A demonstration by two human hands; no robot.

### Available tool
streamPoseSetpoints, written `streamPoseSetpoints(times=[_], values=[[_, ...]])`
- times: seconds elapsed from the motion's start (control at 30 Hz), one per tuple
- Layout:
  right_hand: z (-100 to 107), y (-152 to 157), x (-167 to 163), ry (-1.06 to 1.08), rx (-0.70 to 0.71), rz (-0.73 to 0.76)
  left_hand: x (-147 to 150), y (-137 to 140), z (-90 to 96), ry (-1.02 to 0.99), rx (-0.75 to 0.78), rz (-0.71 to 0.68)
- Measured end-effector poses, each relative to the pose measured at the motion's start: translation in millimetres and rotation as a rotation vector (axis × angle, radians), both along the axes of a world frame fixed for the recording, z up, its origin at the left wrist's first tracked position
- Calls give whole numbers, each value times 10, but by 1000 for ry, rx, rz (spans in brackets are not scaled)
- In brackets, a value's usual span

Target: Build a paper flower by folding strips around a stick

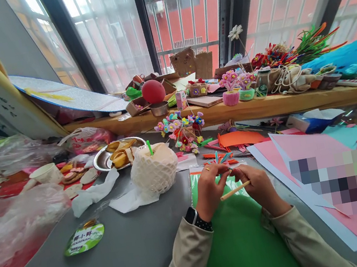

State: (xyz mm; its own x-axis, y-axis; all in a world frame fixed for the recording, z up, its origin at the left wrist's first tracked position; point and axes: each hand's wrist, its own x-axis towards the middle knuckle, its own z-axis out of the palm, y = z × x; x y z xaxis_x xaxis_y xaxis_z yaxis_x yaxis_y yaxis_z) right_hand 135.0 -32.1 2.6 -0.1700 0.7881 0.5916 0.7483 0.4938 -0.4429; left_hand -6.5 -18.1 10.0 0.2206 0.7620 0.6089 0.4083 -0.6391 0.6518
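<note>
My left hand (211, 188), with a ring and a dark watch on the wrist, pinches the base of a small bundle of blue, pink and orange strips (221, 157). The strips fan out above the fingertips. Close against it, my right hand (260, 187) is closed, its fingertips meeting the left ones at the bundle's base. A pale wooden stick (235, 190) juts leftward from under the right fingers. What lies exactly between the fingertips is too small to make out. Both hands are above a green sheet (243, 237) on the grey table.
Left of my hands stands a netted coconut (153, 169) with a green straw. Behind it is a metal bowl (99, 162) with peels. Colourful flowers (181, 128) stand ahead, below the wooden sill (196, 115). Coloured paper sheets (305, 148) spread to the right, partly pixelated.
</note>
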Motion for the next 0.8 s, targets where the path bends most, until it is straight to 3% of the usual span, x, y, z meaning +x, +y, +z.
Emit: streamPoseSetpoints(times=[0.43, 0.7, 0.8], values=[[-2, -3, -21, -32, 57, 32, -16, 32, -19, 185, 203, 57], [140, -65, 79, 87, -7, 71, -96, 38, 110, -1, -43, -140], [153, -69, 103, 69, -11, 158, -118, 44, 131, -41, -116, -217]])
